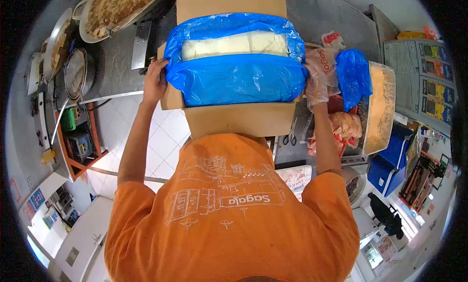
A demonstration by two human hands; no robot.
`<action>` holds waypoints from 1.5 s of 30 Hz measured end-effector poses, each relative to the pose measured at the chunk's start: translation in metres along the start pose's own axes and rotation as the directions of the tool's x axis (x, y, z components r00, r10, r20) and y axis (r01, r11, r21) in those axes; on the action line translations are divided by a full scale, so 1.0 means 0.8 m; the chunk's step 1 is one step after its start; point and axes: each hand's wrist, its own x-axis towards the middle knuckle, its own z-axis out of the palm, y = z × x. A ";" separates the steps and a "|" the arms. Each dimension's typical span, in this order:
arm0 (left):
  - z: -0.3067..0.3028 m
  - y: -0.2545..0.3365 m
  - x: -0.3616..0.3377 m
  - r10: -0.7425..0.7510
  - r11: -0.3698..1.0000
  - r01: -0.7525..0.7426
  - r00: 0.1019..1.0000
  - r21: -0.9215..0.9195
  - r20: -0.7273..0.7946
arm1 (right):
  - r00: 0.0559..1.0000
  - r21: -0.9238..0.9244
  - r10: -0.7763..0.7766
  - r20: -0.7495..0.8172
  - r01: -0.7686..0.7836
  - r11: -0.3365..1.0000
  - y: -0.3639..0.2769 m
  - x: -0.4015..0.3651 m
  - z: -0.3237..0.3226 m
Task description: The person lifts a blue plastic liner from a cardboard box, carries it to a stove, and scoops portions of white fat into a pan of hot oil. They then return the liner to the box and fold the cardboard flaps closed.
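In front of my chest an open cardboard box holds a blue plastic liner. The liner is folded back, and pale yellowish blocks show in the gap. My left hand is bare, its fingers closed on the liner's edge at the box's left side. On the opposite side my right hand, in a clear plastic glove, grips the liner's right edge. Some of its fingers are hidden behind the plastic and the box wall.
Right of the box lie a crumpled blue plastic bag, bagged reddish food, scissors and a long orange-filled tray. Left stand a large pan of brown food, a strainer and a flat metal blade.
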 end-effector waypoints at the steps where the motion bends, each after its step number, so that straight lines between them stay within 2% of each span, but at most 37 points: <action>1: -0.011 0.014 0.008 -0.027 1.000 0.028 1.000 -0.015 0.010 | 0.997 -0.001 0.072 0.023 -0.072 0.997 -0.001 0.010 -0.002; 3: -0.023 0.056 0.005 -0.031 0.999 0.031 1.000 -0.030 0.003 | 1.000 -0.157 -0.009 0.013 0.011 0.988 -0.026 0.006 -0.028; 5: -0.039 0.099 0.001 0.013 1.000 -0.013 1.000 0.015 -0.006 | 0.950 -0.411 -0.314 0.005 0.288 0.865 -0.138 0.019 -0.066; 6: -0.047 0.110 0.004 0.055 0.980 -0.060 0.998 0.192 0.031 | 0.913 -0.207 -0.396 -0.093 0.372 0.905 -0.140 0.023 -0.054; 9: -0.049 0.109 0.008 0.167 0.875 -0.183 0.983 0.449 0.075 | 0.993 -0.474 -0.034 0.115 0.085 0.877 -0.151 0.030 -0.057; 12: -0.062 0.115 0.008 0.251 0.902 -0.294 0.953 0.317 0.168 | 0.954 -0.315 -0.277 0.118 0.300 0.900 -0.137 0.022 -0.061; 15: -0.071 0.113 -0.015 0.175 0.959 -0.247 0.903 0.140 0.393 | 0.893 -0.325 -0.378 0.243 0.442 0.836 -0.159 0.008 -0.091; 17: -0.081 0.134 -0.021 0.179 0.967 -0.230 0.922 0.112 0.344 | 0.899 -0.301 -0.216 0.382 0.342 0.890 -0.120 -0.035 -0.088; 18: -0.085 0.142 -0.026 0.180 0.971 -0.221 0.930 0.097 0.320 | 0.887 -0.299 -0.211 0.412 0.350 0.888 -0.115 -0.050 -0.090; 19: -0.086 0.140 -0.036 0.201 0.958 -0.261 0.907 0.117 0.371 | 0.874 -0.296 -0.205 0.442 0.357 0.886 -0.116 -0.062 -0.092; 21: -0.091 0.127 -0.055 0.242 0.924 -0.350 0.848 0.154 0.472 | 0.840 -0.301 -0.346 0.418 0.488 0.819 -0.129 -0.082 -0.103; 22: -0.090 0.124 -0.063 0.327 0.887 -0.440 0.811 0.138 0.485 | 0.831 -0.366 -0.264 0.489 0.470 0.803 -0.151 -0.083 -0.110; 24: -0.086 0.122 -0.076 0.484 0.787 -0.608 0.714 0.104 0.507 | 0.776 -0.329 -0.293 0.559 0.532 0.780 -0.134 -0.093 -0.100; 25: -0.083 0.120 -0.082 0.486 0.791 -0.604 0.717 0.097 0.499 | 0.747 -0.310 -0.308 0.589 0.561 0.767 -0.123 -0.099 -0.093; 28: -0.079 0.117 -0.099 0.485 0.806 -0.589 0.718 0.064 0.499 | 0.691 -0.199 -0.202 0.694 0.454 0.869 -0.108 -0.113 -0.083; 31: -0.065 0.102 -0.109 0.349 0.896 -0.440 0.789 0.067 0.506 | 0.820 -0.153 -0.276 0.501 0.398 0.905 -0.126 -0.097 -0.074; 32: -0.056 0.086 -0.115 0.323 0.932 -0.363 0.814 -0.011 0.483 | 0.852 -0.201 -0.257 0.457 0.380 0.903 -0.104 -0.112 -0.068; 33: -0.046 0.072 -0.124 0.210 0.976 -0.214 0.884 -0.039 0.418 | 0.881 -0.248 -0.238 0.409 0.358 0.900 -0.067 -0.138 -0.058; 34: -0.037 0.062 -0.131 0.084 0.995 -0.061 0.930 -0.077 0.358 | 0.907 -0.293 -0.219 0.359 0.333 0.897 -0.062 -0.141 -0.052; 35: -0.030 0.053 -0.139 -0.051 0.988 0.093 0.952 -0.125 0.303 | 0.963 -0.206 -0.019 0.269 0.077 0.976 -0.055 -0.142 -0.049; 36: -0.014 0.060 -0.135 -0.279 0.942 0.293 0.955 -0.165 0.100 | 0.960 -0.097 0.197 0.199 -0.181 0.979 -0.083 -0.120 -0.049; 37: -0.007 0.081 -0.114 -0.366 0.909 0.359 0.930 -0.213 0.007 | 0.898 0.028 0.412 0.155 -0.421 0.907 -0.101 -0.103 -0.045; 39: -0.007 0.122 -0.057 -0.534 0.823 0.466 0.829 -0.326 -0.165 | 0.883 0.154 0.470 0.004 -0.464 0.872 -0.092 -0.074 -0.025; 40: -0.004 0.118 -0.046 -0.464 0.882 0.433 0.866 -0.185 -0.187 | 0.864 0.219 0.498 -0.071 -0.474 0.853 -0.083 -0.057 -0.017; 42: 0.001 0.107 -0.027 -0.313 0.935 0.338 0.929 0.110 -0.197 | 0.895 0.056 0.438 -0.082 -0.435 0.899 -0.057 -0.033 -0.010; 43: 0.002 0.105 -0.020 -0.354 0.919 0.379 0.914 0.108 -0.198 | 0.910 -0.025 0.406 -0.083 -0.409 0.912 -0.057 -0.021 -0.008; 45: 0.005 0.106 -0.005 -0.431 0.884 0.456 0.880 0.104 -0.199 | 0.864 -0.094 0.503 -0.026 -0.503 0.859 -0.074 0.011 -0.008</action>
